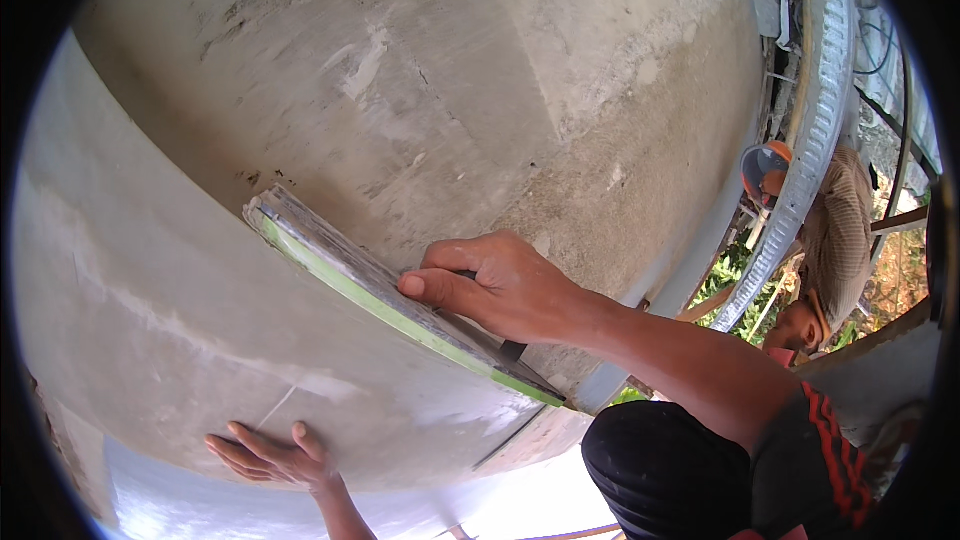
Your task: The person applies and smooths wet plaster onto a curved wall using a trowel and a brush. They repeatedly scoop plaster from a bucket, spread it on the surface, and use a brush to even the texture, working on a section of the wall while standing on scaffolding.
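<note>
My right hand (500, 285) is closed around the dark handle of a long plastering float (325, 242), grey and smeared with plaster, with a pale green strip along its lower edge. The float lies slantwise along the edge where a smooth grey wall face (150, 250) meets a rougher, patchy grey surface (450, 90). My left hand (268, 455) rests on the smooth face below the float, fingers apart, holding nothing. Part of the float's handle is hidden by my right fingers.
My dark-clad knee (665, 465) is at the lower right, near the float's near end. Along the right runs a curved, ribbed silvery metal strip (822, 70). Beyond it another person (838, 230) in a cap bends among poles, with greenery and orange ground around.
</note>
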`<state>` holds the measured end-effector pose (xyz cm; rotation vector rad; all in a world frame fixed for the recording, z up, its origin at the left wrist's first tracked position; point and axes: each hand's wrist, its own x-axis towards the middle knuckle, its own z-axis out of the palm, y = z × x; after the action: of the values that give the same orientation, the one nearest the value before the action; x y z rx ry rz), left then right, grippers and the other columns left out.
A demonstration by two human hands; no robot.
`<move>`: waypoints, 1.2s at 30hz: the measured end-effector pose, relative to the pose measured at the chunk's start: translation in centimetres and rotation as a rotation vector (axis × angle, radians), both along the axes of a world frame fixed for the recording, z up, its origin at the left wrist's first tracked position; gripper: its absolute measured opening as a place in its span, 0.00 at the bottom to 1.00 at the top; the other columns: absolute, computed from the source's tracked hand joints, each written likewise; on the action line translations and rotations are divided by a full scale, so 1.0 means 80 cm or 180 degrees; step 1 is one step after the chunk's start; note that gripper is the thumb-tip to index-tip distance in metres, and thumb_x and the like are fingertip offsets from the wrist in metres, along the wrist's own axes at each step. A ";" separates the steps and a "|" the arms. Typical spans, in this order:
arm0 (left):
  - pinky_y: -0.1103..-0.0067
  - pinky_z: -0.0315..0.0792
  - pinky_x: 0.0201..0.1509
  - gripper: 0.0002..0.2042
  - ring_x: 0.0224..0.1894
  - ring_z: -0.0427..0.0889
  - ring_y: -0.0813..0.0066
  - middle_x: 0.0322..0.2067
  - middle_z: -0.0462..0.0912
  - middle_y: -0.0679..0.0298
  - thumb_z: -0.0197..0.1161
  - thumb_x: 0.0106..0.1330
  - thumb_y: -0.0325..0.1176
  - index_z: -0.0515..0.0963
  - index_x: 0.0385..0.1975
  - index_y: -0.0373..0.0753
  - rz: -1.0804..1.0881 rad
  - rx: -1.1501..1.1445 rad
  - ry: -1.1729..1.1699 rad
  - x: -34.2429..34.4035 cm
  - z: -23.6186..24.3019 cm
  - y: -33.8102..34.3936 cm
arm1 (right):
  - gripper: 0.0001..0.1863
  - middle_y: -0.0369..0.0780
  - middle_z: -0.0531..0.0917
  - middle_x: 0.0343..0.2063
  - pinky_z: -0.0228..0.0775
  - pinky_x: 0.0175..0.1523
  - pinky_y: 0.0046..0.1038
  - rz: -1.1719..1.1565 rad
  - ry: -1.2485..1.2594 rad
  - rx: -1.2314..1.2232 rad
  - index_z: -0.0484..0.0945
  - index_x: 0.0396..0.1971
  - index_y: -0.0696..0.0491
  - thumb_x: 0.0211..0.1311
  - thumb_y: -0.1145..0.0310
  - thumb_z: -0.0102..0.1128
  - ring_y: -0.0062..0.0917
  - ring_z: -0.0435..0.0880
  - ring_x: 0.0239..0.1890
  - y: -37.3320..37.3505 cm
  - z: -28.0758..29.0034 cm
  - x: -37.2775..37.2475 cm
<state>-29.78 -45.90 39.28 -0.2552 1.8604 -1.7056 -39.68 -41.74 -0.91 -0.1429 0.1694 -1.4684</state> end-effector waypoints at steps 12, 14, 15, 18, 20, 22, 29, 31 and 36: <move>0.49 0.55 0.81 0.41 0.84 0.57 0.48 0.84 0.53 0.48 0.38 0.82 0.71 0.61 0.83 0.45 0.0002 0.0054 0.0118 0.005 0.001 -0.002 | 0.28 0.41 0.83 0.22 0.71 0.33 0.32 0.0392 0.0562 -0.0095 0.88 0.35 0.56 0.80 0.42 0.62 0.23 0.82 0.27 0.074 -0.002 0.060; 0.51 0.55 0.81 0.42 0.84 0.57 0.49 0.84 0.54 0.48 0.38 0.82 0.71 0.62 0.83 0.44 -0.0026 0.0034 0.0115 0.006 0.001 -0.001 | 0.29 0.40 0.83 0.21 0.71 0.32 0.32 0.0223 0.0392 0.0025 0.88 0.35 0.56 0.80 0.42 0.62 0.22 0.81 0.26 0.058 -0.004 0.038; 0.51 0.56 0.81 0.42 0.84 0.57 0.49 0.84 0.54 0.49 0.38 0.82 0.71 0.62 0.83 0.44 -0.0046 0.0023 0.0115 0.005 0.001 -0.001 | 0.29 0.40 0.82 0.21 0.70 0.32 0.33 0.0131 0.0310 0.0085 0.88 0.35 0.55 0.80 0.41 0.62 0.22 0.81 0.26 0.042 -0.006 0.022; 0.52 0.56 0.81 0.42 0.84 0.57 0.50 0.84 0.54 0.49 0.38 0.82 0.71 0.62 0.83 0.44 -0.0030 0.0029 0.0092 0.004 0.000 -0.003 | 0.32 0.43 0.83 0.21 0.72 0.32 0.35 -0.0144 0.0446 -0.0022 0.89 0.35 0.57 0.79 0.38 0.60 0.26 0.81 0.25 -0.011 -0.012 -0.014; 0.52 0.56 0.81 0.42 0.84 0.57 0.50 0.84 0.54 0.49 0.37 0.82 0.71 0.62 0.83 0.44 -0.0044 0.0049 0.0088 0.001 -0.002 -0.004 | 0.35 0.49 0.85 0.22 0.76 0.34 0.40 -0.0242 0.0647 -0.0148 0.89 0.37 0.59 0.78 0.36 0.59 0.38 0.85 0.25 -0.029 -0.016 -0.035; 0.52 0.57 0.81 0.42 0.84 0.58 0.50 0.84 0.54 0.49 0.37 0.82 0.71 0.63 0.82 0.44 -0.0029 0.0022 0.0118 0.003 -0.002 0.000 | 0.36 0.49 0.85 0.22 0.76 0.35 0.40 -0.0070 0.0744 -0.0264 0.89 0.37 0.59 0.78 0.34 0.58 0.40 0.86 0.26 -0.028 -0.014 -0.039; 0.52 0.60 0.80 0.41 0.83 0.60 0.49 0.83 0.56 0.47 0.36 0.83 0.70 0.62 0.82 0.43 -0.0091 0.0009 0.0002 0.007 0.006 -0.006 | 0.33 0.44 0.85 0.23 0.74 0.36 0.36 0.0595 0.0905 -0.0550 0.90 0.37 0.56 0.78 0.37 0.61 0.30 0.86 0.29 0.058 -0.036 0.045; 0.51 0.61 0.79 0.41 0.83 0.60 0.48 0.82 0.57 0.46 0.36 0.83 0.69 0.62 0.82 0.43 -0.0131 0.0009 -0.0013 0.007 0.002 -0.007 | 0.32 0.44 0.85 0.23 0.74 0.35 0.36 0.0871 0.0954 -0.0545 0.90 0.37 0.56 0.78 0.37 0.61 0.30 0.86 0.28 0.100 -0.056 0.065; 0.51 0.61 0.80 0.41 0.83 0.60 0.48 0.82 0.58 0.46 0.36 0.82 0.70 0.63 0.82 0.43 -0.0142 -0.0036 -0.0004 0.007 0.003 -0.006 | 0.32 0.40 0.81 0.20 0.70 0.33 0.32 0.1015 0.0316 -0.0006 0.90 0.36 0.56 0.79 0.38 0.62 0.22 0.79 0.26 0.150 -0.071 0.092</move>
<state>-29.22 -46.41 39.52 -0.2185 1.8689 -1.7461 -32.29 -29.71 -6.60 -0.2338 0.2154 -1.1446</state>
